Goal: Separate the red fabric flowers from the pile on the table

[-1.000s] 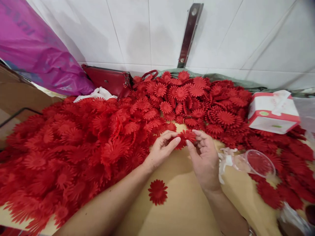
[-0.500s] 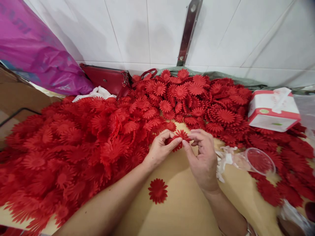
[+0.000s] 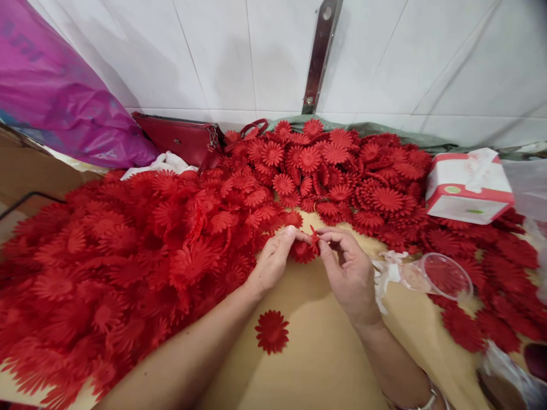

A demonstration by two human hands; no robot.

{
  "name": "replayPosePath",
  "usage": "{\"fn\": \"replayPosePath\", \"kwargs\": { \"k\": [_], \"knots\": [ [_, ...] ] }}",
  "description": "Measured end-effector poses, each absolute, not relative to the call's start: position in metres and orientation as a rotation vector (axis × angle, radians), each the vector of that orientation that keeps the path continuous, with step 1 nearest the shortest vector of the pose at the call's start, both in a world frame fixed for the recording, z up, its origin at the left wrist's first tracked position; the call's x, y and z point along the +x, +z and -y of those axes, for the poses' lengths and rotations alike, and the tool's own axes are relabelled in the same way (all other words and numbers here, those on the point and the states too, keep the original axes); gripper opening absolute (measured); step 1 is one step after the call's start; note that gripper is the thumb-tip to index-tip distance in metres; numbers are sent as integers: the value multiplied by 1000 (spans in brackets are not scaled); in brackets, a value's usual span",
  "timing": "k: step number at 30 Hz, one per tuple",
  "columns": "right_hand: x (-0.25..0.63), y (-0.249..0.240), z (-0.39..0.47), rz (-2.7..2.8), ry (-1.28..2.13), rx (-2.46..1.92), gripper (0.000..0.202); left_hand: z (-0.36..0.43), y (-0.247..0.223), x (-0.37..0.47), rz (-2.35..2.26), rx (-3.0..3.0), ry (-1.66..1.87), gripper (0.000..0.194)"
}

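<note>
Purple bag [image 3: 68, 97] bears blurred lettering [image 3: 26, 49]; right hand [image 3: 350, 273] pinches flower [image 3: 315, 242].

I'm standing in what looks like a small workshop, or a work corner at home: heaps of look-alike red flower pieces [image 3: 106, 273] spread over a table [image 3: 311, 353] against a plain white wall [image 3: 371, 51], a handbag [image 3: 171, 136] behind.

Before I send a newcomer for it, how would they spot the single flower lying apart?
Start at the tan table, then find the left hand. Below that hand in the picture lies one red flower, petals spread. Unlike the heaped flowers, it touches no other.
</note>
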State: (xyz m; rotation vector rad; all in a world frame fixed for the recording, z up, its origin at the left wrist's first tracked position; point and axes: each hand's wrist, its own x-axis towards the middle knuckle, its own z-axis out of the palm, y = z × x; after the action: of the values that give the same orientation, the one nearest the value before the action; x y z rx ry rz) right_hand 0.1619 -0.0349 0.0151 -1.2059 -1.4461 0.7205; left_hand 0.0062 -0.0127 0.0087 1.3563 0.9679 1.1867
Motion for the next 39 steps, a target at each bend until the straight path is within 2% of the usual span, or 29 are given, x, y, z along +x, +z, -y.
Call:
{"fn": "replayPosePath", "kwargs": {
  "k": [5,13,20,24,28,32,35,39],
  "knots": [
    [166,15,33,1403,818,-1188,9,11,5,8,-933,1360,1193,28],
    [162,5,33,1179,987,-1159,14,11,8,7,-953,1528,1193,20],
    [156,-7,31,1115,913,-1173,24,10,9,7,-914,1503,1194,21],
    [153,-8,32,1112,931,-1169,24,10,10,7,-892,1488,1196,20],
    [158,-8,27,846,1040,-1173,22,13,15,7,-851,1497,1174,19],
    [168,-10,19,720,1010,-1181,23,19,17,9,-814,1569,1172,14],
    [169,-12,19,808,928,-1226,22,20,14,11,-991,1691,1289,13],
    [167,-9,23,978,766,-1249,21,16,8,10,-1498,1732,1633,12]
  ]
}}
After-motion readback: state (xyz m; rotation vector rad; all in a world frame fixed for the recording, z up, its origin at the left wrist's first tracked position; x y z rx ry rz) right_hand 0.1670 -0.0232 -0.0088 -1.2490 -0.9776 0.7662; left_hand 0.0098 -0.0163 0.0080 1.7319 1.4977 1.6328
